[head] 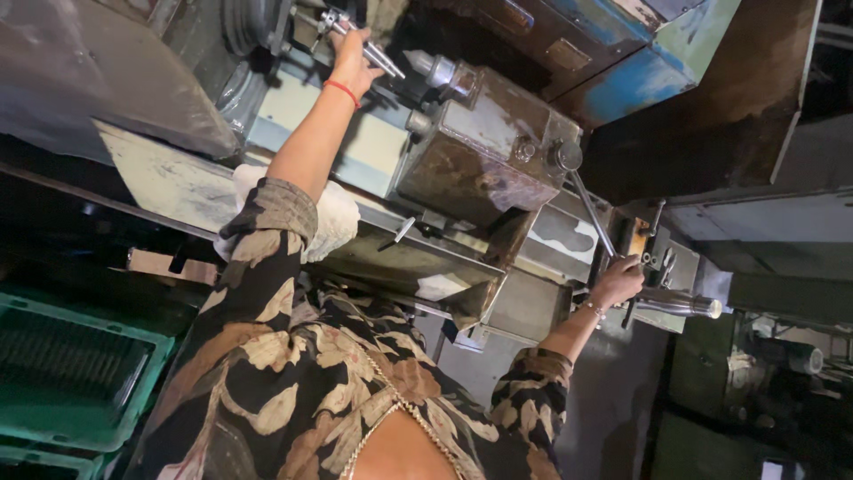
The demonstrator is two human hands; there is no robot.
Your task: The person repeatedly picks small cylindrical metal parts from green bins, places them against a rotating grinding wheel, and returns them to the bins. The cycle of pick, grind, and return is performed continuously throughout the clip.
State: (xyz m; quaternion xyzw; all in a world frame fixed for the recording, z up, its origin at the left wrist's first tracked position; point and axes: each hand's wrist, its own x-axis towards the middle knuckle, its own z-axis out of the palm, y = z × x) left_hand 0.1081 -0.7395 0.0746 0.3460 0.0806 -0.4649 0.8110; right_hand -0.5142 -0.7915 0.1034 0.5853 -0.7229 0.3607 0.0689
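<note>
My left hand (353,55) reaches far forward and is closed around a shiny metal rod (380,59) at the top of an old grimy lathe; a red thread sits on that wrist. My right hand (617,280) grips a dark handle beside a long thin lever (591,213) on the machine's right end, just above a polished steel cylinder (680,305). Between my arms stands a rusty brown metal block (484,151) with a pointed steel tip (434,68). My patterned sleeves and chest fill the lower middle.
A white cloth (336,218) lies on the pale machine bed (169,182) under my left arm. Green plastic crates (71,373) sit low on the left. A blue and rusty panel (649,62) stands at the upper right, dark machinery (773,356) at the lower right.
</note>
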